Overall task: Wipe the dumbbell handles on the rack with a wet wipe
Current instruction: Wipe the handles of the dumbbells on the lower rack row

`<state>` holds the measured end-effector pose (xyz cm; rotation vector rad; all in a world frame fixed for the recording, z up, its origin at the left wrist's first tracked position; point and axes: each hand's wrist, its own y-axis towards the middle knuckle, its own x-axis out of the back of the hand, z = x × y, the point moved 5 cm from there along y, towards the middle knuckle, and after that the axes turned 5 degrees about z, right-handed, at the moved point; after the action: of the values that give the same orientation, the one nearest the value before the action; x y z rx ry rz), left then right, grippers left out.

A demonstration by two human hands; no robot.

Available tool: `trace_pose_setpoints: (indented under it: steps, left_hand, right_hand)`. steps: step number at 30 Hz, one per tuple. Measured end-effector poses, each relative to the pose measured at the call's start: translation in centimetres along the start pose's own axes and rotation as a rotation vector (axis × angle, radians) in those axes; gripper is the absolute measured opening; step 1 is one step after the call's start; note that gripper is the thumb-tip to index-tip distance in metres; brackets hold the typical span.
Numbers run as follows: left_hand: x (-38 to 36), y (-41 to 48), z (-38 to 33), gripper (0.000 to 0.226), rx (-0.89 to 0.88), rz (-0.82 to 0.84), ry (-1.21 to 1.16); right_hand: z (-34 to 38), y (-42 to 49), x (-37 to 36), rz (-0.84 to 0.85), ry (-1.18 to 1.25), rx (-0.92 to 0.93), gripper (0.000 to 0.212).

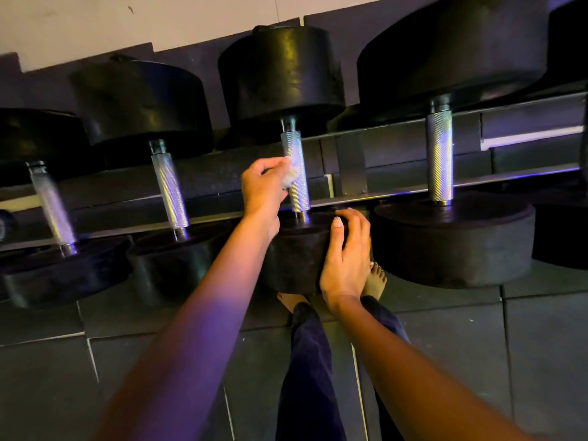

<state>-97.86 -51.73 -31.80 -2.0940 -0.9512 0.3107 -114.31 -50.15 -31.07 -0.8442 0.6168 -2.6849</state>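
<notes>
Several black dumbbells with knurled silver handles lie across a dark metal rack (397,189). My left hand (262,186) grips a crumpled white wet wipe (291,175) and presses it against the left side of the middle dumbbell's handle (297,173). My right hand (345,259) rests with its fingers curved over the near black weight head (292,256) of that same dumbbell. To the left stand two more handles (170,192) (52,211); to the right is a larger dumbbell's handle (440,154).
The rack stands against a pale wall with dark padding. Below it lies a floor of dark rubber tiles (525,345). My own legs in dark trousers (308,361) and bare feet (377,275) stand right under the middle dumbbell.
</notes>
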Motion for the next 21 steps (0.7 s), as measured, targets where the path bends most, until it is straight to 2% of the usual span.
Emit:
trace_pose_setpoints:
  steps: [4, 9, 11, 14, 16, 18, 21]
  left_hand:
    - [-0.7, 1.2, -1.3, 0.022, -0.030, -0.037, -0.103]
    - [1.0, -0.2, 1.2, 0.019, 0.119, 0.097, 0.001]
    - [0.4, 1.2, 0.1, 0.030, 0.067, 0.109, -0.073]
    - [-1.1, 2.2, -1.2, 0.028, 0.030, 0.106, -0.207]
    - [-0.6, 1.5, 0.5, 0.026, 0.086, 0.178, -0.114]
    - [0.1, 0.7, 1.5, 0.035, 0.140, 0.268, 0.031]
    - [-0.2, 2.4, -0.2, 0.037, 0.112, 0.210, -0.022]
  right_hand:
    - [0.0, 0.1, -0.1, 0.002, 0.001, -0.001, 0.060]
    - [0.0, 0.1, -0.1, 0.004, 0.005, 0.001, 0.061]
    - [0.0, 0.1, -0.1, 0.005, 0.007, 0.003, 0.061]
    - [-0.1, 0.2, -0.2, -0.002, 0.006, 0.010, 0.060]
    - [-0.2, 0.1, -0.2, -0.001, 0.004, 0.008, 0.059]
    - [-0.1, 0.1, -0.1, -0.001, 0.003, 0.013, 0.059]
    - [-0.2, 0.1, -0.1, 0.001, 0.002, 0.014, 0.059]
